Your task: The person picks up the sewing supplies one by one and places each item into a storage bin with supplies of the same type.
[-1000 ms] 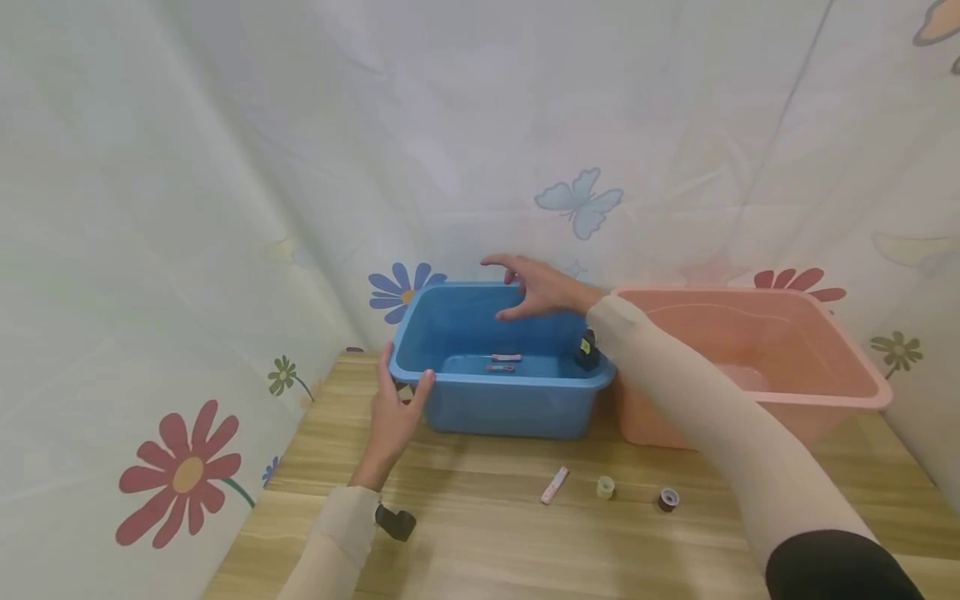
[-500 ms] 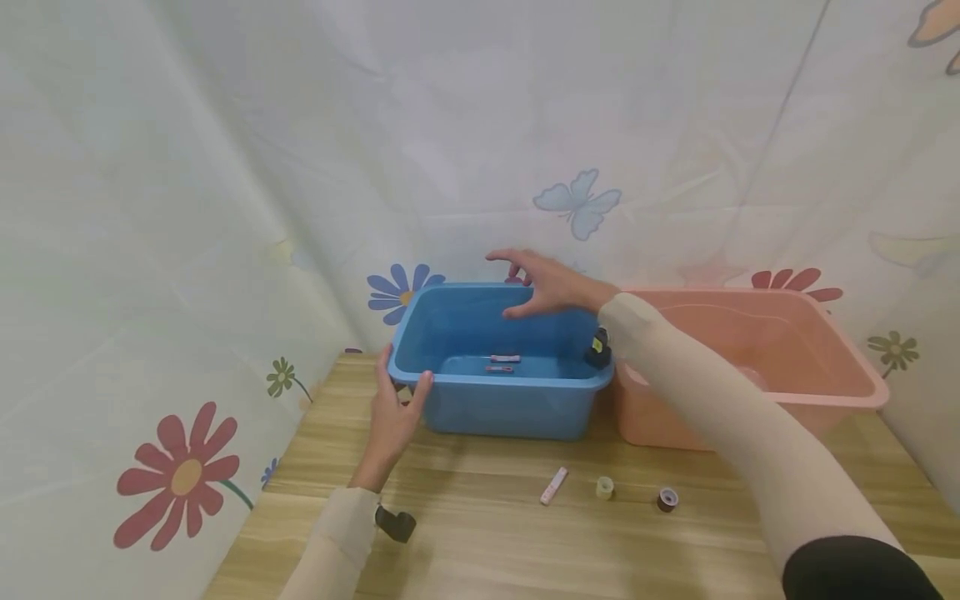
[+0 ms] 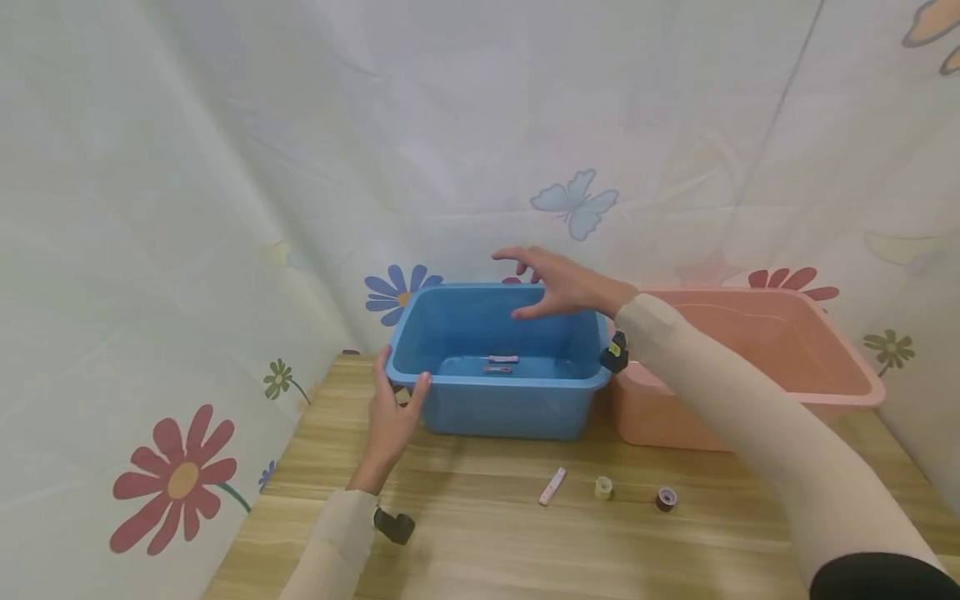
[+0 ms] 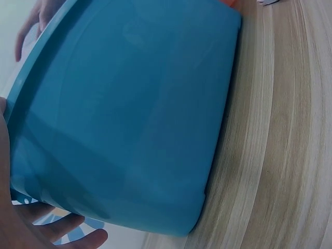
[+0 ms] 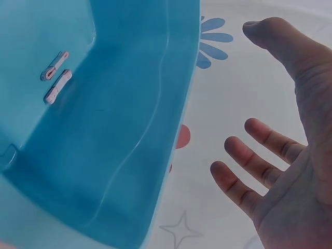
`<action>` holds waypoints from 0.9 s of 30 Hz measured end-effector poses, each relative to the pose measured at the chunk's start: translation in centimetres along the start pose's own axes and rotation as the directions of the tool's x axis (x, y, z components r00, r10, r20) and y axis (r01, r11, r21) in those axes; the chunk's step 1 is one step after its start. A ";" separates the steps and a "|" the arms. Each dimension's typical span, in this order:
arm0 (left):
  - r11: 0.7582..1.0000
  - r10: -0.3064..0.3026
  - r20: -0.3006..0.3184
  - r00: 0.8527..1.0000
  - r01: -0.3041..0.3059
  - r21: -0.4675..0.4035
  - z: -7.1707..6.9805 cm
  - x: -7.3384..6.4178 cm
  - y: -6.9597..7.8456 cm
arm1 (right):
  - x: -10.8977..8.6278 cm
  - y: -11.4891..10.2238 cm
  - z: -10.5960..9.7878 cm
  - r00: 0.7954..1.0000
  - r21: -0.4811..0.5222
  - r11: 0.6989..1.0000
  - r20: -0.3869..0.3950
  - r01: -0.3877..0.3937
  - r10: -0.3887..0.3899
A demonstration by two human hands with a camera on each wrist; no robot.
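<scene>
A pale backdrop (image 3: 450, 125) printed with flowers and butterflies hangs behind your wood-grain counter (image 3: 480, 542). The blue tub (image 3: 510, 412) sits upright on that counter, in front of the backdrop, with the pink tub (image 3: 667, 423) just beside it on your right. Your left hand (image 3: 390, 425) grips the blue tub's near left corner, thumb at the front rim and fingers spread along the end. Your right hand (image 3: 562, 283) hovers by the far rim of the blue tub, thumb and fingers held wide apart around nothing; the right wrist view shows a gap between it and the rim. Inside the blue tub, two small pink-and-white bundles (image 5: 58, 85) lie side by side on the bottom. Nearer you, on the counter, a slim pink-and-white strip (image 3: 552, 487) lies slanted in front of the blue tub. To its right stand a pale yellowish roll (image 3: 603, 488) and then a dark roll (image 3: 666, 499), all well apart from your hands.
</scene>
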State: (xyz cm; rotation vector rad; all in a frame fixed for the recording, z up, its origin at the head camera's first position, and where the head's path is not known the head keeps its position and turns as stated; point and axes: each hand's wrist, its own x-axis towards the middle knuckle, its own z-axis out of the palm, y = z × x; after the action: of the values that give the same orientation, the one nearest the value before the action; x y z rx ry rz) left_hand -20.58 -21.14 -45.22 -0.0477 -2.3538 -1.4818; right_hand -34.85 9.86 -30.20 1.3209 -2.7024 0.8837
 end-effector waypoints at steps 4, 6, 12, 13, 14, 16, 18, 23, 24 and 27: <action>1.000 0.000 -0.006 1.000 0.001 0.010 0.0 0.0 0.0 | -0.5 0.0 -0.1 1.000 -0.012 1.000 0.001 -0.006 0.006; 1.000 -0.002 -0.008 1.000 0.002 0.012 0.0 -0.1 0.0 | -0.8 0.0 -0.2 1.000 -0.018 1.000 0.003 -0.015 0.015; 1.000 0.001 -0.009 1.000 -0.001 0.005 0.1 0.0 0.0 | -1.4 0.1 -0.3 0.999 -0.031 0.999 0.004 -0.042 0.042; 1.000 0.001 -0.009 1.000 -0.001 0.006 0.1 0.0 0.0 | -1.5 0.0 -0.4 0.999 -0.032 0.999 0.003 -0.041 0.041; 1.000 0.002 -0.008 1.000 -0.002 0.006 0.1 0.0 0.0 | -1.6 -0.1 -0.4 0.999 -0.036 0.999 0.003 -0.039 0.039; 1.000 0.000 -0.009 1.000 0.000 0.007 0.1 0.0 0.0 | -1.9 -0.3 -0.5 1.000 -0.035 0.999 0.002 -0.029 0.030; 1.000 0.002 -0.008 1.000 -0.002 0.006 0.0 0.0 0.0 | -2.2 -0.5 -0.5 1.000 -0.040 0.999 0.002 -0.022 0.022; 1.000 0.008 -0.009 1.000 -0.008 0.005 -0.1 0.0 0.0 | -2.7 -1.1 -0.6 1.000 -0.050 0.999 0.007 -0.001 0.002; 1.000 0.008 -0.009 1.000 -0.008 0.004 -0.1 0.0 0.0 | -2.8 -1.2 -0.6 1.000 -0.050 0.999 0.010 0.003 -0.002; 1.000 0.006 -0.009 1.000 -0.006 0.003 -0.1 0.0 0.1 | -3.1 -1.2 -0.5 1.000 -0.050 0.999 0.020 0.012 -0.011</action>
State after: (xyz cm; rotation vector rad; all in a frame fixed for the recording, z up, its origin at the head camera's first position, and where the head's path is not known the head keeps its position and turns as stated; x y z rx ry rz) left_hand -20.51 -21.21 -45.14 -0.0474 -2.3460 -1.4728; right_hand -32.08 11.71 -29.94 1.3415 -2.7089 0.8016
